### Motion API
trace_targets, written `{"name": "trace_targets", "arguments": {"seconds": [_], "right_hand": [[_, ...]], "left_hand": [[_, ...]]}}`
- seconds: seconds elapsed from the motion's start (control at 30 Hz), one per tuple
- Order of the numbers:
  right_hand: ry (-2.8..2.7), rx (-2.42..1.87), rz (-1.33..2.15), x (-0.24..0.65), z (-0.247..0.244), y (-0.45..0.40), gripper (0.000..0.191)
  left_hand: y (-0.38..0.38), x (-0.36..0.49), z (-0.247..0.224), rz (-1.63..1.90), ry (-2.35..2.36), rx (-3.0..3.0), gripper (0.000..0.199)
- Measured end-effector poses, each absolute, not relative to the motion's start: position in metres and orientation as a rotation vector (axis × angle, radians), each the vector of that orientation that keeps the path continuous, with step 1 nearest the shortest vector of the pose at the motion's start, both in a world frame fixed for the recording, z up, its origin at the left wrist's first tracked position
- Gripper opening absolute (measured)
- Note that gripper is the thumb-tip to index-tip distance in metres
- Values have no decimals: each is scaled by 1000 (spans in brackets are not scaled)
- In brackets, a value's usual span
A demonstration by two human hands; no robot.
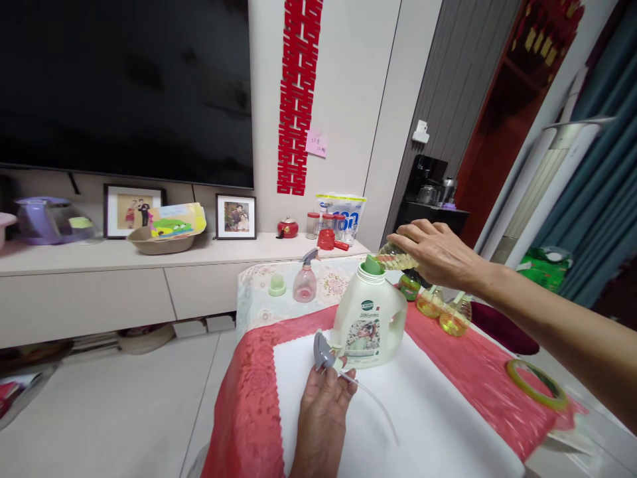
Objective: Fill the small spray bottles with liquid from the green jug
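Note:
In my left hand (323, 405) is a grey spray pump head (323, 352), pinched between thumb and fingers, its thin clear tube trailing down to the right. My right hand (432, 249) grips a clear ridged bottle (393, 257) tipped sideways, with its mouth at the green spout of a large pale-green detergent jug (365, 318). The jug stands uncapped and upright on the white sheet. Behind it to the left are a pink spray bottle (304, 284) and a light-green cap (277, 285).
Bottles with yellow liquid (455, 318) stand to the right on the red cloth (253, 372), and a roll of tape (537, 385) lies nearer the right edge. Red-lidded jars (312, 226) and framed photos (236, 217) line the cabinet behind.

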State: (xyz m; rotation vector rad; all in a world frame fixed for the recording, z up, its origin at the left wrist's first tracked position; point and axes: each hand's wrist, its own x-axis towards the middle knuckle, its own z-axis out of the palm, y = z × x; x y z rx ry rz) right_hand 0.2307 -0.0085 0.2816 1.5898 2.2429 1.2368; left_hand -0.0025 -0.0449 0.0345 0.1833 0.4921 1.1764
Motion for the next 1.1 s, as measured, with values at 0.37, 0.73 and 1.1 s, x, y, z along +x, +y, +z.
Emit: {"name": "trace_targets", "arguments": {"seconds": [0.37,0.73,1.1], "right_hand": [[2219,1425,1336,221,292,-6,55],[2153,1266,1439,208,303,-4,48],[2111,1197,1556,203,302,-7,33]], "left_hand": [[-45,-3,37,1171,484,163,51],[-45,-4,35,1171,477,137,51],[-45,-5,39,1166,499,132,52]]}}
